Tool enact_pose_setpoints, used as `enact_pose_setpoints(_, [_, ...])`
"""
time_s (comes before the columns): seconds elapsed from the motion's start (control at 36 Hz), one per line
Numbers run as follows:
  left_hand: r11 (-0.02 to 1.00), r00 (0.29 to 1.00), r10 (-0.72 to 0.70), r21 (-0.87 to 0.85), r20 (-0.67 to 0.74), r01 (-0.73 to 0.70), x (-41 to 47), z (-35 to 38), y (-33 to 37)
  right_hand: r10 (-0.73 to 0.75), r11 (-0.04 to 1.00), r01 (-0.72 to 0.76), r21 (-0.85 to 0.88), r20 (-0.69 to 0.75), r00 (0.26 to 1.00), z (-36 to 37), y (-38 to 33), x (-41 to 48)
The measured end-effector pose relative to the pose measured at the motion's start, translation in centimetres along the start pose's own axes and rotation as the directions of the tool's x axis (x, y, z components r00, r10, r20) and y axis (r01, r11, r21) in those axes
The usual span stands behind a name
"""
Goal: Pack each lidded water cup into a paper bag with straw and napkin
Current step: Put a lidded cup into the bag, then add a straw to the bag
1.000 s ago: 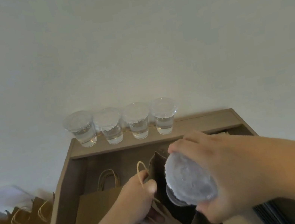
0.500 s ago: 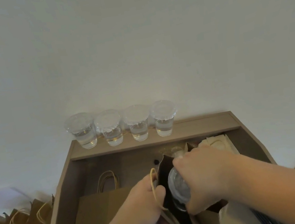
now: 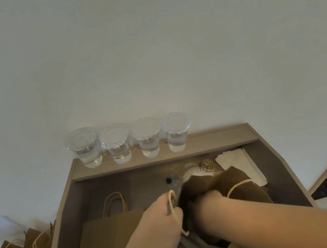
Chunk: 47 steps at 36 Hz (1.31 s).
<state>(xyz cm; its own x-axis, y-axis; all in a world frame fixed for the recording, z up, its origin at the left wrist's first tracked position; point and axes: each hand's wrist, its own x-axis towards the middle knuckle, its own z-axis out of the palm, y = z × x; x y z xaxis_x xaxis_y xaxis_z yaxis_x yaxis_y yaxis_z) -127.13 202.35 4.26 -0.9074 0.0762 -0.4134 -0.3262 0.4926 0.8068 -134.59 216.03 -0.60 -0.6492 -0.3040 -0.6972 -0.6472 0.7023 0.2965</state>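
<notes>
Right hand (image 3: 205, 206) is plunged into the mouth of the open brown paper bag (image 3: 237, 180), buried to the wrist. The fingers are hidden down there, so I cannot tell whether they are curled round anything or spread, and no cup shows inside the bag from this angle. The left hand (image 3: 163, 217) sits just left of the bag, fingers closed on its near edge with the pale twine handle (image 3: 174, 211) looped over them, pulling the mouth wide.

What the next move turns on, to my eye: the bag stands upright, its long axis running straight down from the right hand, so that hand has to come back straight up through the opening the left hand is holding wide.

Behind the bag, on the raised back ledge of the grey-brown desk (image 3: 215, 138), stand four clear plastic cups of water with flat lids (image 3: 130, 140), upright in a row, well apart from both hands. Just behind and right of the bag lie white folded napkins (image 3: 239, 162), nearer the right hand, and a small round tub of coloured clips (image 3: 207, 166). Left of the bag a flat brown paper bag (image 3: 110, 234) lies on the desk. Nothing blocks the reach back to the napkins.
</notes>
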Motion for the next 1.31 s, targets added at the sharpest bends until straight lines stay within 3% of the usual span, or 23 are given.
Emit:
enact_pose_setpoints(0.06, [0.999, 1.000, -0.006, 0.038, 0.011, 0.006, 0.1, 0.0, -0.2, 0.025, 1.000, -0.026, 0.016, 0.034, 0.999, 0.5, 0.0, -0.1])
enact_pose_setpoints(0.17, [0.998, 0.999, 0.038, 0.054, -0.020, -0.037, 0.5, 0.0, -1.0, 0.020, 0.967, -0.003, 0.253, -0.064, 0.998, -0.5, 1.0, -2.8])
enact_pose_setpoints(0.22, [0.997, 0.998, 0.049, 0.063, -0.031, -0.047, 0.6, -0.1, -1.2, -0.058, 0.951, 0.093, 0.294, -0.127, 0.990, -1.6, 1.6, -5.8])
enact_pose_setpoints(0.28, [0.999, 0.996, 0.053, 0.012, -0.066, -0.053, 0.8, -0.2, -1.5, -0.134, 0.867, 0.265, 0.421, -0.316, 0.939, -2.6, 2.8, -9.5])
enact_pose_setpoints(0.33, [0.995, 0.989, 0.100, 0.032, -0.111, -0.097, 1.1, -0.3, -1.9, -0.155, 0.688, 0.488, 0.538, -0.548, 0.822, -2.6, 4.7, -13.8])
enact_pose_setpoints(0.39, [0.994, 0.988, 0.100, 0.046, -0.115, -0.095, 1.3, -0.3, -2.2, -0.043, 0.431, 0.681, 0.592, -0.741, 0.671, -1.8, 6.9, -17.2])
enact_pose_setpoints(0.44, [0.998, 0.991, 0.064, 0.031, -0.114, -0.061, 1.4, -0.2, -2.4, 0.242, 0.242, 0.834, 0.496, -0.863, 0.443, 0.4, 9.5, -18.7])
enact_pose_setpoints(0.5, [0.999, 0.989, 0.051, 0.018, -0.136, -0.049, 1.6, -0.1, -2.6, 0.552, 0.244, 0.821, 0.516, -0.770, 0.319, 3.6, 12.1, -17.5])
enact_pose_setpoints(0.56, [0.999, 0.986, 0.046, 0.014, -0.162, -0.044, 1.9, 0.1, -2.8, 0.760, 0.218, 0.625, 0.749, -0.533, 0.372, 7.2, 13.9, -13.7])
enact_pose_setpoints(0.58, [0.999, 0.983, 0.043, 0.008, -0.177, -0.042, 2.0, 0.2, -2.8, 0.786, 0.174, 0.469, 0.866, -0.409, 0.464, 9.3, 14.4, -11.2])
enact_pose_setpoints(0.61, [0.999, 0.980, 0.037, 0.006, -0.193, -0.036, 2.1, 0.4, -2.7, 0.775, 0.156, 0.280, 0.947, -0.293, 0.560, 11.6, 14.5, -8.8])
enact_pose_setpoints(0.67, [0.999, 0.973, 0.034, 0.015, -0.226, -0.032, 2.4, 0.7, -2.6, 0.727, 0.193, -0.043, 0.980, -0.113, 0.677, 15.9, 13.8, -4.5])
enact_pose_setpoints(0.72, [0.999, 0.962, 0.046, 0.023, -0.270, -0.041, 2.7, 0.9, -2.6, 0.682, 0.148, -0.171, 0.974, 0.025, 0.730, 19.2, 12.4, -1.7])
enact_pose_setpoints(0.78, [0.999, 0.956, 0.046, 0.014, -0.288, -0.044, 3.0, 1.4, -2.6, 0.623, 0.125, -0.249, 0.960, 0.119, 0.773, 21.5, 11.4, -0.3])
enact_pose_setpoints(0.86, [0.999, 0.960, 0.052, 0.030, -0.277, -0.046, 3.1, 1.9, -2.6, 0.596, 0.189, -0.341, 0.921, 0.168, 0.785, 22.4, 10.5, 0.9])
enact_pose_setpoints(1.11, [0.997, 0.962, 0.061, -0.027, -0.266, -0.071, 2.6, 2.6, -1.7, 0.662, 0.433, -0.430, 0.792, 0.044, 0.748, 22.9, 9.9, 3.2])
enact_pose_setpoints(1.31, [0.997, 0.962, 0.066, -0.017, -0.265, -0.074, 2.2, 2.6, -1.8, 0.621, 0.388, -0.416, 0.822, 0.100, 0.778, 22.7, 11.5, 2.8])
